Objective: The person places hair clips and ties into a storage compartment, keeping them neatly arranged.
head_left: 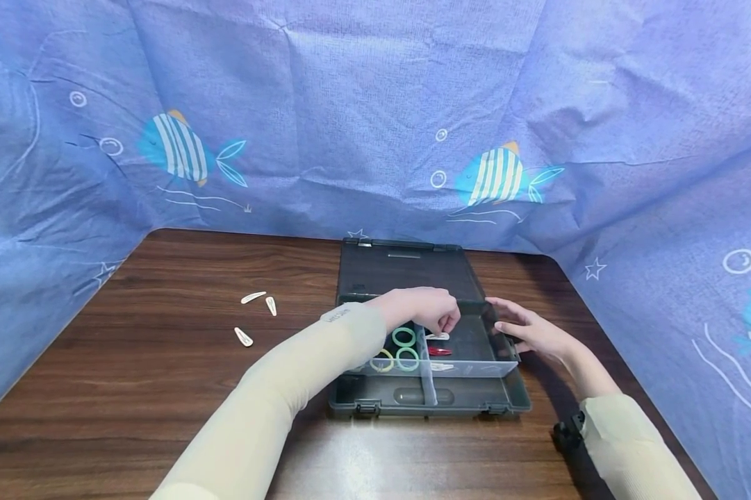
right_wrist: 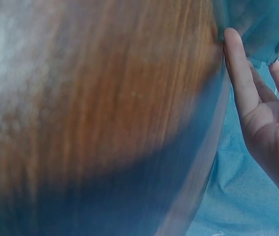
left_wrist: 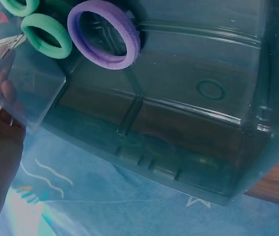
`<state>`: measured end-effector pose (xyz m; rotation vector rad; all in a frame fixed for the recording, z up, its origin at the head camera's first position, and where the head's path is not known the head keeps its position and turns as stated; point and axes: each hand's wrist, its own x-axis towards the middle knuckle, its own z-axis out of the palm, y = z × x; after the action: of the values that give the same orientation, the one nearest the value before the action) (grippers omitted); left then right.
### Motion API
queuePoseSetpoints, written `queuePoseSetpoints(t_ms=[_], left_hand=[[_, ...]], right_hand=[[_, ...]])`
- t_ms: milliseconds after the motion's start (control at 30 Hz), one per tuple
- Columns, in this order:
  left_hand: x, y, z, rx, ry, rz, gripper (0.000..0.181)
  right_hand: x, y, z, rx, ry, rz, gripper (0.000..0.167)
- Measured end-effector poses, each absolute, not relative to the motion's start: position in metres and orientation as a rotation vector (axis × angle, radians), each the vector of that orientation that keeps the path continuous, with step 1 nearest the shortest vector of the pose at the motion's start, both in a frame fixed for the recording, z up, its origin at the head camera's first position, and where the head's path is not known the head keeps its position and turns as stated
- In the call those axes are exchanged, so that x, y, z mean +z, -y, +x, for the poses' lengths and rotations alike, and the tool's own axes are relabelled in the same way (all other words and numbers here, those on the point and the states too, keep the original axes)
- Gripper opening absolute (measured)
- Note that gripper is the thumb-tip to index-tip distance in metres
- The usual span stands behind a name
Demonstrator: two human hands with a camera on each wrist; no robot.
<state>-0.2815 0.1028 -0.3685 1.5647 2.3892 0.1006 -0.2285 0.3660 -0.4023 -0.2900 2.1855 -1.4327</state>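
Note:
A grey see-through plastic box [head_left: 428, 410] stands with its lid [head_left: 406, 271] laid back. Over its right compartment, my left hand [head_left: 422, 307] has curled fingers and pinches a white snap hair clip [head_left: 438, 337] low down. A red hair clip [head_left: 440, 352] and another white clip [head_left: 441, 366] lie just below it. Green hair ties [head_left: 403, 337], a yellow one [head_left: 382, 360] and a purple one [left_wrist: 102, 34] sit left of the divider [head_left: 424, 354]. My right hand [head_left: 538, 337], fingers loosely spread, touches the right end of the box.
Three white hair clips [head_left: 244, 337] lie on the wooden table [head_left: 162, 375] left of the box. Blue fish-patterned cloth [head_left: 362, 118] hangs behind and beside the table. The table's right edge runs close to the right arm.

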Motion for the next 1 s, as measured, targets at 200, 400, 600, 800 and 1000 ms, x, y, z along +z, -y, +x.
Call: queuePoseSetpoints(t_ms=[200,400,600,800,1000], left_hand=[[-0.374,-0.105,-0.278,0.067,-2.424,1.550,0.007],[-0.375,-0.107,-0.276,0.032,-2.454,1.527,0.008],[-0.374,-0.106,-0.275,0.029,-2.463,1.505,0.007],[-0.370,-0.105,-0.277,0.080,-2.417,1.509,0.008],[-0.363,-0.103,-0.278,0.102,-2.366,1.561,0.012]], right_hand=[[-0.405,-0.367,-0.229,-1.448,-2.171,-0.293,0.061],[-0.404,-0.367,-0.229,-1.426,-2.187,-0.288,0.061],[-0.403,-0.367,-0.229,-1.435,-2.179,-0.297,0.061],[-0.402,-0.366,-0.229,-1.429,-2.185,-0.303,0.060],[-0.401,-0.366,-0.229,-1.391,-2.221,-0.306,0.060]])
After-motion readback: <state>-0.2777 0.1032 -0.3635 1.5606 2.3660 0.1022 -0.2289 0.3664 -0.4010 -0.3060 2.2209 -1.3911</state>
